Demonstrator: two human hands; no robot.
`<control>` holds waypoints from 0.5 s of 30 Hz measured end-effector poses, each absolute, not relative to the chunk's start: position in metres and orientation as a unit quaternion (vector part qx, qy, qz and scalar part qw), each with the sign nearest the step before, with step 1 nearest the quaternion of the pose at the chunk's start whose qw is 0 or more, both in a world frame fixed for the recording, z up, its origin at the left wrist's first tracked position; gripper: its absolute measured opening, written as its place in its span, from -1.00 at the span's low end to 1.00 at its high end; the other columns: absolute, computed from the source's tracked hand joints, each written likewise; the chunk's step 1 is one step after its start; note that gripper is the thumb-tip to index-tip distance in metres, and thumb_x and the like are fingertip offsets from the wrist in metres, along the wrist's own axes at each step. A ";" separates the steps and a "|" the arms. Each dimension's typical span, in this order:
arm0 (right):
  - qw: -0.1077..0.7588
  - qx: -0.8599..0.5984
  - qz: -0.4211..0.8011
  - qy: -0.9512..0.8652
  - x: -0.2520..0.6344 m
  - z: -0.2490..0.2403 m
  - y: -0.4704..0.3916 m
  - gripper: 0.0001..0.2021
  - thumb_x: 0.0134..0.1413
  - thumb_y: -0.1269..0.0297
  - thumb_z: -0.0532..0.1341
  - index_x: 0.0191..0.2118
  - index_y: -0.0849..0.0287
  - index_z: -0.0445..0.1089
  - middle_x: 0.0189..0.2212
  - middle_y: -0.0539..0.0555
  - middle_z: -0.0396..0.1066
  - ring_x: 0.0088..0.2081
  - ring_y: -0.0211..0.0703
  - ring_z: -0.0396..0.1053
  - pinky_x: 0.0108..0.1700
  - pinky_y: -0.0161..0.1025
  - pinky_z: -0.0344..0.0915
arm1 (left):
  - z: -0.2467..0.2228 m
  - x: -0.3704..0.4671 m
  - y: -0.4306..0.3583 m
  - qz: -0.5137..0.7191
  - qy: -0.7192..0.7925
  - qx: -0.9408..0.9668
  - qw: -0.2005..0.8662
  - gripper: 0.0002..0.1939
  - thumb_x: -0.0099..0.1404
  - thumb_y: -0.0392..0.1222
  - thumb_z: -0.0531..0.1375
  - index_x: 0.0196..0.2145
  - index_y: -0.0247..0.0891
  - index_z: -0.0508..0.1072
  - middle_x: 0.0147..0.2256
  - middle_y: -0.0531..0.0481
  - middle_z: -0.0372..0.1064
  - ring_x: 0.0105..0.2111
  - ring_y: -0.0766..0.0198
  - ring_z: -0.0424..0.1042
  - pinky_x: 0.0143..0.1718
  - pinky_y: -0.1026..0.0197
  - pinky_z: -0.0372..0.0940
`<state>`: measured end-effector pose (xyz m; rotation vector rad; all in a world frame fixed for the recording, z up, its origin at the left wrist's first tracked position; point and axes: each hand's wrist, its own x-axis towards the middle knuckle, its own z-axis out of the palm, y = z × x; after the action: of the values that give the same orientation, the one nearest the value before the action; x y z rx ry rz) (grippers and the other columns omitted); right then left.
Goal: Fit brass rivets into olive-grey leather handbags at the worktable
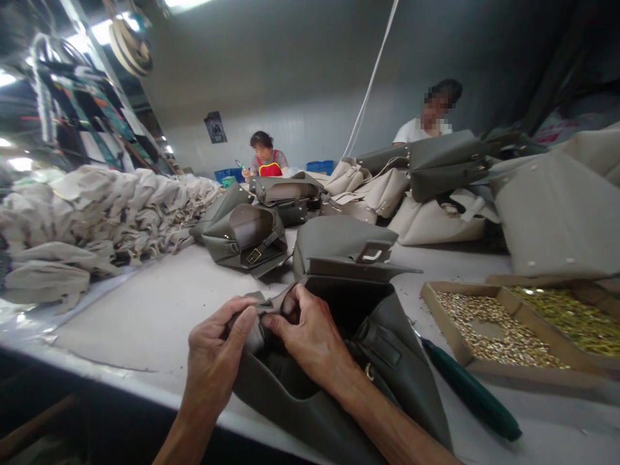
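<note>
A dark grey-green handbag (300,413) lies on the table in front of me, its mouth gaping and its flap (339,242) folded back away from me. At the bag's left rim, my left hand (217,349) pinches the edge between thumb and fingers. My right hand (314,336) reaches across the opening and grips the same edge close by, thumb pressed against it. A small strip of the bag's material shows between the two hands. Just right of the bag rests an awl-like tool with a dark green handle (469,387) and a thin metal shaft.
Cardboard trays of small gold studs (484,323) and yellowish metal pieces (571,316) stand at the right. More dark handbags (242,236) and cream handbags (562,213) crowd the table's far side. Pale cloth pieces (97,219) are heaped left. Two people sit beyond the table.
</note>
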<state>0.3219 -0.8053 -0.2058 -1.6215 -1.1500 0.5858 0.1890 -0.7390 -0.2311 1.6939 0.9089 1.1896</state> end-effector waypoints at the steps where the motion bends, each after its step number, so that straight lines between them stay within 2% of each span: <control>1: 0.515 -0.668 0.246 -0.478 0.323 -0.207 -0.804 -0.77 -0.11 0.29 0.30 -0.47 0.17 0.18 -0.58 -0.12 0.20 -0.51 -0.32 0.14 -0.47 -0.34 0.03 | -0.230 0.190 -0.740 0.472 0.368 0.688 0.410 -0.71 0.16 0.04 0.24 -0.27 -0.22 0.51 -0.25 0.05 0.46 -0.18 0.26 0.39 -0.10 0.31 0.22; 6: 0.536 -0.641 0.277 -0.475 0.331 -0.216 -0.798 -0.80 -0.12 0.40 0.27 -0.47 0.17 0.18 -0.59 -0.12 0.22 -0.53 -0.33 0.22 -0.48 -0.37 0.10 | -0.220 0.188 -0.745 0.396 0.372 0.759 0.359 -0.65 0.12 0.05 0.25 -0.19 -0.18 0.40 -0.25 0.10 0.40 -0.27 0.29 0.35 -0.21 0.32 0.24; 10: 0.530 -0.590 0.330 -0.512 0.336 -0.208 -0.804 -0.87 -0.04 0.37 0.25 -0.42 0.20 0.24 -0.54 -0.08 0.33 -0.49 -0.30 0.34 -0.43 -0.36 0.20 | -0.211 0.177 -0.746 0.361 0.350 0.811 0.300 -0.74 0.18 -0.03 0.19 -0.20 -0.16 0.35 -0.28 0.12 0.36 -0.26 0.31 0.32 -0.21 0.33 0.22; 13: 0.467 -0.607 0.235 -0.599 0.334 -0.180 -0.827 -0.91 -0.01 0.46 0.24 -0.44 0.22 0.30 -0.49 -0.03 0.39 -0.41 -0.27 0.35 -0.35 -0.33 0.18 | -0.202 0.171 -0.742 0.348 0.337 0.834 0.264 -0.78 0.21 -0.08 0.16 -0.19 -0.17 0.34 -0.27 0.12 0.35 -0.26 0.31 0.32 -0.20 0.33 0.22; 15: 0.437 -0.604 0.152 -0.649 0.331 -0.153 -0.853 -0.86 0.01 0.50 0.23 -0.49 0.21 0.30 -0.50 -0.02 0.38 -0.42 -0.28 0.32 -0.36 -0.33 0.16 | -0.195 0.171 -0.736 0.344 0.325 0.843 0.257 -0.78 0.23 -0.10 0.14 -0.17 -0.18 0.32 -0.27 0.10 0.35 -0.26 0.30 0.32 -0.21 0.32 0.22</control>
<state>0.3306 -0.8526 -0.1534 -1.5009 -1.6135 0.3787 0.1707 -0.7363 -0.1949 2.2862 0.8805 0.9324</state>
